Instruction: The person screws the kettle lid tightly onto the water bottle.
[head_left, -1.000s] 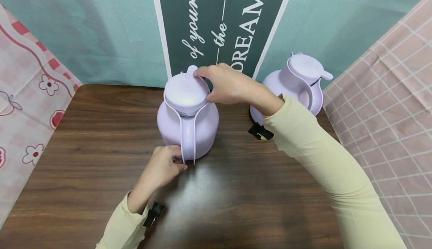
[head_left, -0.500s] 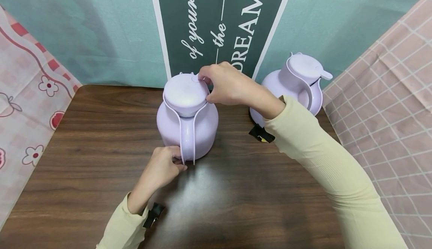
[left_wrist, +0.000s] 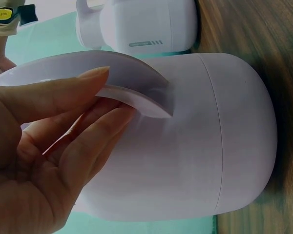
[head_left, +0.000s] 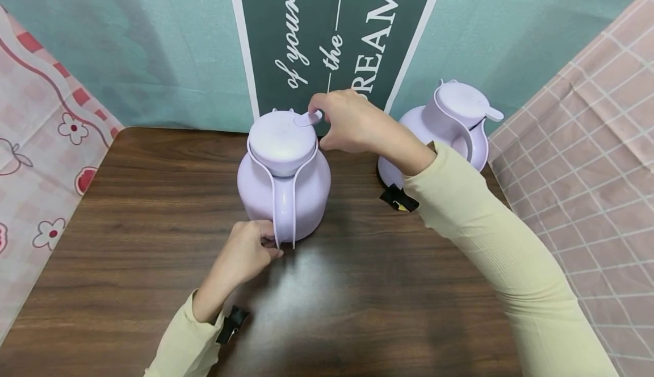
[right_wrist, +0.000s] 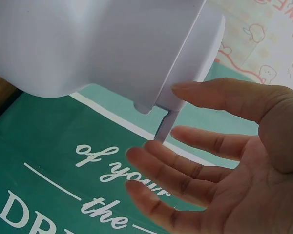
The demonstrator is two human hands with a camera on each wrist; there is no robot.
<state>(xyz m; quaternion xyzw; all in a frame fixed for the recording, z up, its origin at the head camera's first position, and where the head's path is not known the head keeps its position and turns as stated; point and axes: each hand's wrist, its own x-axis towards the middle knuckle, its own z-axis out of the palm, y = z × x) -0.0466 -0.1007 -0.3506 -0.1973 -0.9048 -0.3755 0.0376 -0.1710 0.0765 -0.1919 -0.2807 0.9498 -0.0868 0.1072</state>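
A lilac vacuum jug (head_left: 258, 192) stands upright on the wooden table, its handle toward me. My left hand (head_left: 250, 252) pinches the lower end of the jug's handle (head_left: 284, 206), thumb on one side and fingers on the other, as the left wrist view shows. My right hand (head_left: 352, 121) is at the right side of the jug's lid (head_left: 281, 135). Its thumb tip meets the lid's edge in the right wrist view, and its loosely bent fingers are spread beside the lid's spout tab (right_wrist: 165, 127). That tab points to the right in the head view.
A second lilac jug (head_left: 419, 124) stands at the back right, partly behind my right forearm. Behind the table (head_left: 153, 195) hangs a teal cloth (head_left: 194, 53) with a dark green lettered panel. Pink patterned cloths (head_left: 598, 167) border both sides.
The spout tab on the lid has swung from pointing back to pointing right. My right hand has shifted slightly right, its fingers easing away from the lid. The left hand has stayed in place.
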